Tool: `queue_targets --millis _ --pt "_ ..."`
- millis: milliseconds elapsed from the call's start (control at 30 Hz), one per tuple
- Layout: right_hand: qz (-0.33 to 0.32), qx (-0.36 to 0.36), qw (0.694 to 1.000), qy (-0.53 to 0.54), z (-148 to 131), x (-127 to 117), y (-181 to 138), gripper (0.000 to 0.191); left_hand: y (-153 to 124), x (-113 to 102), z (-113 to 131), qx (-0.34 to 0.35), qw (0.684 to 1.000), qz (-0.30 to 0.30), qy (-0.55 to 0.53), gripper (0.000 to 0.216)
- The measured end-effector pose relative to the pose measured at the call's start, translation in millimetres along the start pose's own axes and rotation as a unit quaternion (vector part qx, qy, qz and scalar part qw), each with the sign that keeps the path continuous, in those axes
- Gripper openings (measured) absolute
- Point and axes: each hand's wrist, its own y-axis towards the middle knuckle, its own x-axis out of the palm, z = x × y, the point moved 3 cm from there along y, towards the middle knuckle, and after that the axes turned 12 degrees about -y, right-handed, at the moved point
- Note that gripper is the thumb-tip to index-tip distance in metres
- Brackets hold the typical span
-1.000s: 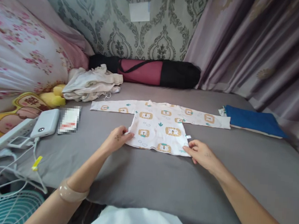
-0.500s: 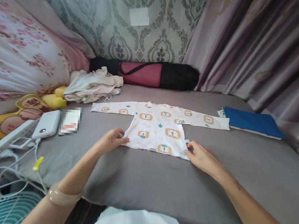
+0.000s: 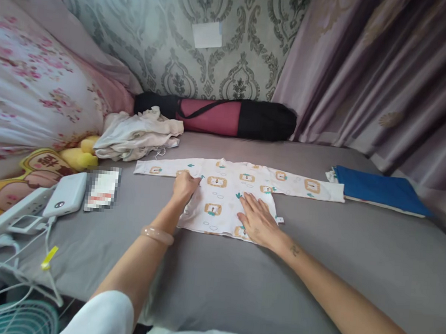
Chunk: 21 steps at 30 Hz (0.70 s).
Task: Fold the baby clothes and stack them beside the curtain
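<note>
A small white long-sleeved shirt (image 3: 225,208) with a lion-face print lies spread flat, both sleeves stretched out sideways. My left hand (image 3: 185,187) is at the shirt's left underarm, where sleeve meets side; its fingers are drawn together on the fabric, and the fingertips are partly hidden. On the lower right of the shirt's body, my right hand (image 3: 259,221) lies flat with fingers extended. A small white tag (image 3: 279,220) sticks out from the right side seam beside it.
Grey bedding (image 3: 214,279) carries everything. A folded blue cloth (image 3: 379,190) lies beyond the right cuff, a rumpled pale garment pile (image 3: 136,134) at back left. Behind is a black and maroon roll bag (image 3: 211,117). A power bank (image 3: 66,193), power strip (image 3: 10,217) and cables are at left.
My left hand has gone from the lower left hem up to the underarm. My right hand has left the lower right corner and now rests flat on the shirt's front.
</note>
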Motion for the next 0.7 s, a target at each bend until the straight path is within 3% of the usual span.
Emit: queue_targets --millis 133,267,400,700 --pt "0.032 -0.004 0.998 0.049 15 -5 0 0.048 1 1 1 -0.001 1.0 0.008 -0.008 0.027" --pt "0.109 0.097 0.989 0.038 69 -23 5 0.031 4 -1 3 -0.031 0.999 -0.004 -0.023 0.027" --pt "0.088 0.134 0.987 -0.028 110 -26 5 0.022 4 1 5 -0.043 0.999 0.01 -0.031 0.024" --pt "0.028 0.092 0.981 -0.17 105 -28 10 0.026 1 4 8 -0.04 0.998 0.042 -0.009 0.024"
